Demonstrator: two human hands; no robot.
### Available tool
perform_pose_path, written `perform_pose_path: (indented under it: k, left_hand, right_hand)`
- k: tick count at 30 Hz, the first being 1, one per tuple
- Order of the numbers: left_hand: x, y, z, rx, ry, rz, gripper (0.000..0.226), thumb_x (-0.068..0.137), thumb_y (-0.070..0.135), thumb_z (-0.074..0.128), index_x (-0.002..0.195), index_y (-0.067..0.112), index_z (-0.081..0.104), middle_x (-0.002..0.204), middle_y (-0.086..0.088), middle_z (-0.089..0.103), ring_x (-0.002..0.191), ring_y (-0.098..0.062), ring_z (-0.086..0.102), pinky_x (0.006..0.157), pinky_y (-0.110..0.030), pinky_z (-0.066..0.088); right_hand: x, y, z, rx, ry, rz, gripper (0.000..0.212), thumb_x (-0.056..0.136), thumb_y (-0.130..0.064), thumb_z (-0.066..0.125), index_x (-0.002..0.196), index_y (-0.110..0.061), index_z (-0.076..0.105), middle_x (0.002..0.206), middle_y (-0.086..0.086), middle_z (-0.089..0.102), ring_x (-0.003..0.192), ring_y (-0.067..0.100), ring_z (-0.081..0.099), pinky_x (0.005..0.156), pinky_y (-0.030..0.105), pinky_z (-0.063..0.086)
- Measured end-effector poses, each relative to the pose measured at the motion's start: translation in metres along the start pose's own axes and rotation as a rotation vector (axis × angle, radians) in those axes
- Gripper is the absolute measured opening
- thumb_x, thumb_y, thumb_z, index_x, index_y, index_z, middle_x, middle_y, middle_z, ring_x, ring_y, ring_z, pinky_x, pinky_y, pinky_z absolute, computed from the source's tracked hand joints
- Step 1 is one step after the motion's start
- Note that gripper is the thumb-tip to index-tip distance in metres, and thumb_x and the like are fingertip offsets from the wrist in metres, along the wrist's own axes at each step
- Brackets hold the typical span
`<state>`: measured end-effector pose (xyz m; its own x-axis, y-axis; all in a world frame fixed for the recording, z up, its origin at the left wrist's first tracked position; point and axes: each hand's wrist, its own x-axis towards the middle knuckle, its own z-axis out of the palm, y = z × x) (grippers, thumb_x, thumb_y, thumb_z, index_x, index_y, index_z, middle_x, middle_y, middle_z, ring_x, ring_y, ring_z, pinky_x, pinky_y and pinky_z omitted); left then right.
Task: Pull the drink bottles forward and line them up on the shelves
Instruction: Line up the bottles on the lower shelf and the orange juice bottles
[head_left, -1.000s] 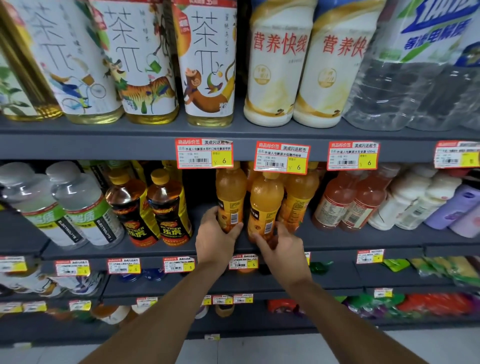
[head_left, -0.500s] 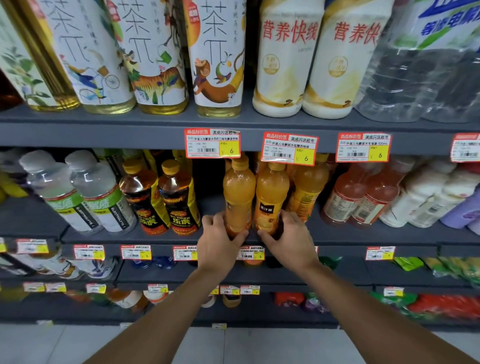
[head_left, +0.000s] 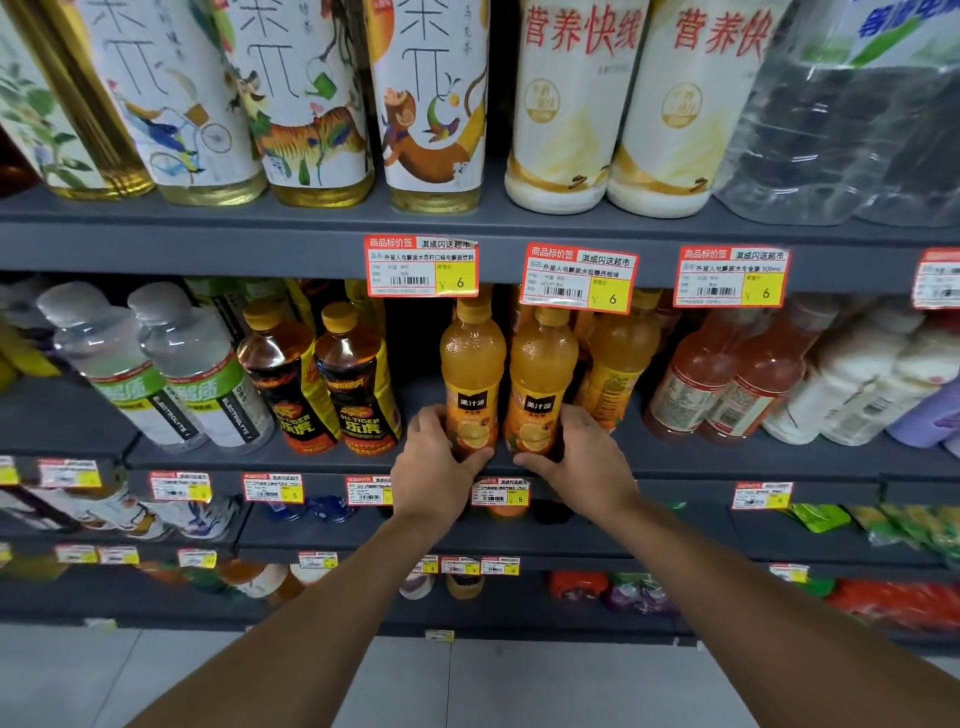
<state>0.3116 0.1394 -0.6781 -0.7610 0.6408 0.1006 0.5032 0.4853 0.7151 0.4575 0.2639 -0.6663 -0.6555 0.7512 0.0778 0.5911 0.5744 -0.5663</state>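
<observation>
Grey supermarket shelving fills the view, with the middle shelf (head_left: 727, 461) carrying the row being worked on. At its left end stand two clear electrolyte water bottles (head_left: 171, 384) with green-and-white labels, leaning in the wide-angle picture. Just beside them are two dark Hi-Tiger energy drink bottles (head_left: 358, 395) with yellow caps, close to the shelf's front edge.

Next comes the left hand (head_left: 431, 467), its fingers curled round the lower part of the left orange juice bottle (head_left: 471, 374) and its thumb lying across the bottle's base. That bottle stands upright at the front edge, touching the right orange juice bottle (head_left: 540, 384), which the right hand (head_left: 587, 462) grips low down in the same way, thumb in front. Both labels face outward.

Behind and to the right of this pair, a third orange juice bottle (head_left: 615, 364) sits further back. Further right are two pinkish-red drink bottles (head_left: 727, 384), then white bottles (head_left: 852, 395). Red-and-yellow price tags (head_left: 579, 278) hang from the shelf above.
</observation>
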Motion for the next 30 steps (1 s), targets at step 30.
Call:
perform_pose_path:
  k: [30]
  left_hand:
    - [0.027,-0.024,-0.014,-0.026,-0.164,0.149,0.069,0.068,0.036,0.091,0.124,0.022,0.053,0.114,0.003,0.065,0.103,-0.012,0.060,0.083,-0.024,0.046]
  right_hand:
    - [0.007,0.011,0.000,-0.021,-0.057,-0.114,0.067,0.084,-0.051,0.074,0.136,-0.020,0.045,0.130,0.002,0.056,0.120,0.020,0.055,0.098,0.040,0.048]
